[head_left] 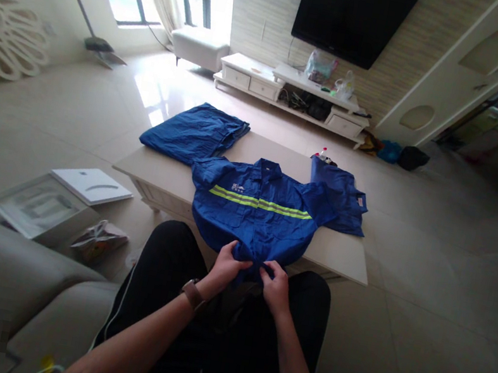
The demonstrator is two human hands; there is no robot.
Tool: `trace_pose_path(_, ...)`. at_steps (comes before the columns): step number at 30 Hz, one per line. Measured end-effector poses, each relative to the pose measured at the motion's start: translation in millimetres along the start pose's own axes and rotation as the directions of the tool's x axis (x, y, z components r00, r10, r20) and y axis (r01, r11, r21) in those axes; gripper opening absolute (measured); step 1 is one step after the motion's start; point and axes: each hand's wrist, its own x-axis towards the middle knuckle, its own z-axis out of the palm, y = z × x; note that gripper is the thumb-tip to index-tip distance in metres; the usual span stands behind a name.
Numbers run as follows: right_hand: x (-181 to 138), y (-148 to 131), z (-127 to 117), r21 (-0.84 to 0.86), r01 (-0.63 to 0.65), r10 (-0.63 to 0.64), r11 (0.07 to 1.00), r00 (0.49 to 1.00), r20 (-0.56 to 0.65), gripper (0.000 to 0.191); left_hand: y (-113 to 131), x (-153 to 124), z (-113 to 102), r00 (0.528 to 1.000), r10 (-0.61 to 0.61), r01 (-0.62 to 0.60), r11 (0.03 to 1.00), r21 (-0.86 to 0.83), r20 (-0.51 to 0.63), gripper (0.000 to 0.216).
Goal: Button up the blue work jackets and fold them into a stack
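Note:
A blue work jacket (248,218) with a yellow and grey reflective band lies front up on the table (338,254). Its collar points away from me, and its lower edge hangs over the near side toward my knees. My left hand (228,266), with a brown-strapped watch at the wrist, pinches the hem left of the front opening. Just to the right, my right hand (276,284) grips the hem on the other side. Both hands are close together above my lap. What lies under the fingertips is partly hidden.
A folded blue cloth (191,131) lies at the table's left end, and a blue garment with a label (341,196) at its right. Boxes (90,184) stand on the floor beside the grey sofa (23,262). A low white cabinet (258,79) stands beyond.

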Motion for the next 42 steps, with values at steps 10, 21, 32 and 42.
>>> trace_pose_path(10, 14.0, 1.4, 6.9, 0.017, -0.099, 0.101, 0.995, 0.990, -0.101, 0.028, -0.4, -2.0, -0.2, 0.989, -0.025, 0.011, 0.995, 0.101, 0.146, 0.052)
trace_pose_path(21, 2.8, -4.5, -35.5, 0.143, -0.054, 0.081, 0.988, 0.978, -0.191, 0.026, -52.0, 9.5, -62.1, 0.994, -0.031, 0.087, 0.788, 0.610, -0.102, 0.051)
trace_pose_path(32, 24.3, -46.5, -24.8, 0.126, 0.041, -0.031, 0.991, 0.996, -0.080, 0.026, -33.1, 55.0, 16.4, 0.980, 0.195, -0.173, 0.713, 0.679, 0.044, 0.035)
trace_pose_path(42, 87.2, 7.2, -83.6, -0.408, -0.012, -0.082, 0.913, 0.974, -0.212, 0.013, 29.3, 113.1, 41.4, 0.949, 0.289, -0.308, 0.742, 0.595, 0.130, 0.013)
